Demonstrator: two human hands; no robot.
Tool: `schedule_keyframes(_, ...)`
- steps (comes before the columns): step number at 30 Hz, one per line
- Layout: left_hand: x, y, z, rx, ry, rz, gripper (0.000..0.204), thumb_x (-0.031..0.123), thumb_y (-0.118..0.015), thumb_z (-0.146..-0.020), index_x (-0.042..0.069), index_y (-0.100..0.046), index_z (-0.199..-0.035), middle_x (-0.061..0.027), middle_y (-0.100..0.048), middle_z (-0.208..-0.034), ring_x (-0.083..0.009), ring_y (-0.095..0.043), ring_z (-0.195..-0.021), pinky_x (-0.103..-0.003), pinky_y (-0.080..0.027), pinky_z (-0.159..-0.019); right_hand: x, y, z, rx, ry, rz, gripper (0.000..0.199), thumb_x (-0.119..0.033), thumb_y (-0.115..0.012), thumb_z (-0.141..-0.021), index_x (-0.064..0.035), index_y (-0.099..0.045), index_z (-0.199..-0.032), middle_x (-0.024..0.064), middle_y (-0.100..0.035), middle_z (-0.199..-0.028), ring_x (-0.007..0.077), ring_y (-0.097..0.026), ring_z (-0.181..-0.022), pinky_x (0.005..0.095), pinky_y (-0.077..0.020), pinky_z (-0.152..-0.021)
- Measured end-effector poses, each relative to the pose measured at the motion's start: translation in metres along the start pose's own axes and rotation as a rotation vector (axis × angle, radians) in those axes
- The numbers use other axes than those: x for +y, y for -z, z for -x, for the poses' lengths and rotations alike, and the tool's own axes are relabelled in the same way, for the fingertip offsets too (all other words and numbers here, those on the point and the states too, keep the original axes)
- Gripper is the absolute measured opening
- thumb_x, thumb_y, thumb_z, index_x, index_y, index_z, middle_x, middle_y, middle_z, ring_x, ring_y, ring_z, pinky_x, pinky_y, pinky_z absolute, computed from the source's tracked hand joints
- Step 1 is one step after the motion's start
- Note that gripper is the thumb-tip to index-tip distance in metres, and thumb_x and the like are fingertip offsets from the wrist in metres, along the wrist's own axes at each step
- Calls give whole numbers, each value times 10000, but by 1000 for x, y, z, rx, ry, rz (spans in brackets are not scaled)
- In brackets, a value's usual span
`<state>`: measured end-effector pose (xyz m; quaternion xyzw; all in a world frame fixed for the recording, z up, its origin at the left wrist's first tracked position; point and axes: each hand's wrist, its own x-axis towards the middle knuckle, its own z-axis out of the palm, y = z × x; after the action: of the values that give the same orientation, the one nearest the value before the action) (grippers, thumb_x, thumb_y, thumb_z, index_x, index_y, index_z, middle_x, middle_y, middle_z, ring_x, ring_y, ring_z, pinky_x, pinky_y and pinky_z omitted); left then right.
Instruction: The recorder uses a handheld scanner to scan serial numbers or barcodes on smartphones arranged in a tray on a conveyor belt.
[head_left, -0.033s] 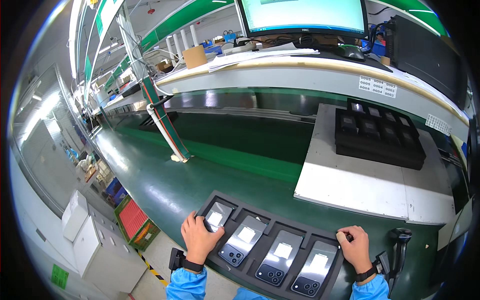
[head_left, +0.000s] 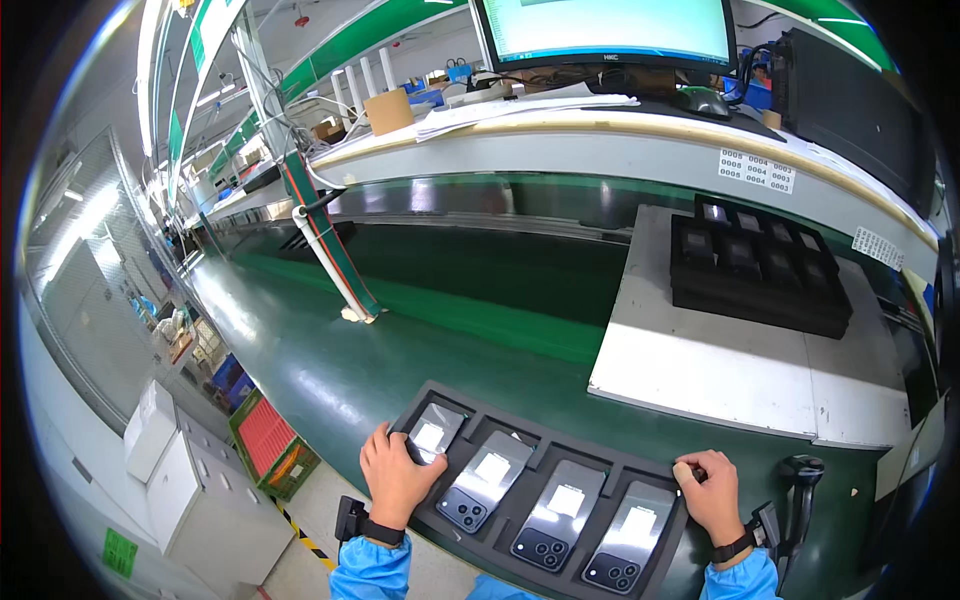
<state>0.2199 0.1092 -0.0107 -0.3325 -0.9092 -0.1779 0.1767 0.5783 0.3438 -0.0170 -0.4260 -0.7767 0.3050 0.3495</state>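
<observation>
A dark tray (head_left: 535, 432) lies on the green bench top, tilted slightly in view. A row of several smartphones (head_left: 487, 480) lies in its slots, backs up, each with a white label; three show their camera bumps at the near end. My left hand (head_left: 395, 475) grips the tray's left end, its thumb lying over the near part of the leftmost phone (head_left: 436, 428) and hiding it. My right hand (head_left: 711, 490) is curled at the tray's right edge, thumb on the rim; its other fingertips are partly hidden.
Right of my right hand stands a black handheld scanner (head_left: 800, 490). A stack of black trays with phones (head_left: 760, 265) sits on a white board (head_left: 700, 375) farther back. A shelf (head_left: 560, 150) with a monitor (head_left: 605, 40) spans behind; a post (head_left: 325, 235) rises at left.
</observation>
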Motion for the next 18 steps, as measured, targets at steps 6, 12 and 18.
schedule_keyframes(6, -7, -1, 5, 6, -3, 28, 586, 375, -777, -670, -27, -623, -1066, -219, -540, -1273, -386, -526, -1146, -458, -435, -972, -2, -1, -1, -7, 29, 15, 149, -180, -701, -798, -38, -733, -833, 87, -657, -753, 238, -588, -720, 355, -472, -653)
schedule_keyframes(12, 4, 8, 2, -37, 89, 183, 641, 299, -761, -681, 9, -550, -1212, -209, -551, -1256, -384, -521, -1169, -468, -397, -1009, 1, 1, -1, -27, 7, 10, 136, -166, -705, -795, -38, -730, -833, 83, -657, -756, 236, -587, -722, 353, -474, -657)
schedule_keyframes(18, 14, 4, 15, 94, -117, 151, 595, 265, -768, -691, 30, -577, -1203, -196, -550, -1236, -378, -500, -1176, -491, -362, -1031, -1, 2, -1, -25, 16, 22, 131, -157, -707, -794, -41, -732, -851, 79, -656, -764, 229, -583, -714, 351, -477, -663)
